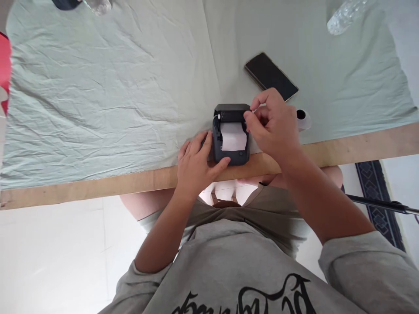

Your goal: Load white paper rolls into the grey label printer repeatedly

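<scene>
A small dark label printer (240, 158) sits at the table's front edge with its lid (232, 107) raised. Inside lies white paper (234, 137), its loose end over the front. My left hand (196, 163) rests flat against the printer's left side, fingers spread, with the thumb at its front left corner. At the lid's right end, the thumb and forefinger of my right hand (271, 124) are pinched on its edge; the exact contact is partly hidden by the fingers. Beyond my right wrist stands a white paper roll (304, 121) with a dark core, partly covered by the hand.
A black phone (271, 75) lies behind my right hand. Clear plastic bottles, one at the far right (345, 18) and one at the far left (99, 5), stand near a dark object (66, 3). A pale green cloth (114, 96) covers the table, leaving a wooden edge (98, 185) bare.
</scene>
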A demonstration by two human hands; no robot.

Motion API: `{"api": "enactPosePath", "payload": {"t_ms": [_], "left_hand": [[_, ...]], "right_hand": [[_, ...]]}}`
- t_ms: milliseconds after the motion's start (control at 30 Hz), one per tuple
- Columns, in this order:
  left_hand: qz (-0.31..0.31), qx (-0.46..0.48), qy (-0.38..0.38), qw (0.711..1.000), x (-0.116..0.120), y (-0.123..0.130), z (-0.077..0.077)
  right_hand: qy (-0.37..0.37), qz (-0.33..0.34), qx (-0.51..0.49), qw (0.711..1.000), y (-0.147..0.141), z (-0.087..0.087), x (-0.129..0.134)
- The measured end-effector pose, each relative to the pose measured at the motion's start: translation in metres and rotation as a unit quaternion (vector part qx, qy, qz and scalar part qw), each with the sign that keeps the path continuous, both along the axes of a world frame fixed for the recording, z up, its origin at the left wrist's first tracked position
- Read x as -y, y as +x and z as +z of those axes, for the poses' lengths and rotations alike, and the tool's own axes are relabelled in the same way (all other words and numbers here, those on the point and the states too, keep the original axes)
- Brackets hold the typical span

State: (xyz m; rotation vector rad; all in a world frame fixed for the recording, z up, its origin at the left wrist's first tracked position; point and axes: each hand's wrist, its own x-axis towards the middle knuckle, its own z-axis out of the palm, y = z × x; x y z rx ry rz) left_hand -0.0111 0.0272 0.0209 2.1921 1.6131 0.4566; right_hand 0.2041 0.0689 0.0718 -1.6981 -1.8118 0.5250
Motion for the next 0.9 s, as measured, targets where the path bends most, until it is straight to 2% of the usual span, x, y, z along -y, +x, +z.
{"api": "enactPosePath", "payload": {"t_ms": [67, 133, 267, 333, 400, 500, 567, 700, 733, 800, 833, 867, 900], "left_hand": [[-0.003, 0.002, 0.002, 1.0, 0.0, 0.0, 0.0], [-0.006, 0.007, 0.006, 1.0, 0.0, -0.001, 0.0], [-0.004, 0.012, 0.013, 1.0, 0.0, -0.001, -0.002], [-0.002, 0.013, 0.016, 1.0, 0.0, -0.001, -0.003], [-0.002, 0.012, 0.02, 1.0, 0.0, -0.001, -0.005], [-0.015, 0.014, 0.03, 0.999, 0.0, -0.003, -0.008], [-0.031, 0.021, 0.039, 0.999, 0.0, -0.006, -0.01], [-0.05, 0.031, 0.047, 0.997, 0.001, -0.009, -0.011], [-0.05, 0.033, 0.046, 0.997, 0.001, -0.009, -0.011], [-0.048, 0.035, 0.044, 0.997, 0.002, -0.009, -0.01], [-0.048, 0.035, 0.043, 0.997, 0.002, -0.009, -0.01], [-0.049, 0.035, 0.043, 0.997, 0.001, -0.008, -0.009], [-0.051, 0.036, 0.044, 0.997, 0.001, -0.008, -0.009]], "right_hand": [[-0.011, 0.023, 0.051, 0.998, -0.005, 0.01, -0.01], [-0.052, 0.081, 0.15, 0.984, -0.01, 0.021, -0.021], [-0.136, 0.191, 0.355, 0.905, -0.021, 0.034, -0.035], [-0.15, 0.217, 0.388, 0.883, -0.025, 0.034, -0.039], [-0.144, 0.231, 0.381, 0.884, -0.024, 0.027, -0.042], [-0.117, 0.245, 0.325, 0.906, -0.018, 0.016, -0.048], [-0.115, 0.249, 0.28, 0.92, -0.014, 0.016, -0.049], [-0.124, 0.227, 0.174, 0.95, 0.003, 0.036, -0.036], [-0.114, 0.213, 0.121, 0.963, 0.011, 0.041, -0.029], [-0.064, 0.143, -0.07, 0.985, 0.032, 0.044, -0.012], [-0.026, 0.085, -0.185, 0.979, 0.044, 0.042, -0.003], [0.002, 0.015, -0.286, 0.958, 0.056, 0.036, 0.006], [-0.008, -0.035, -0.365, 0.93, 0.068, 0.028, 0.014]]}}
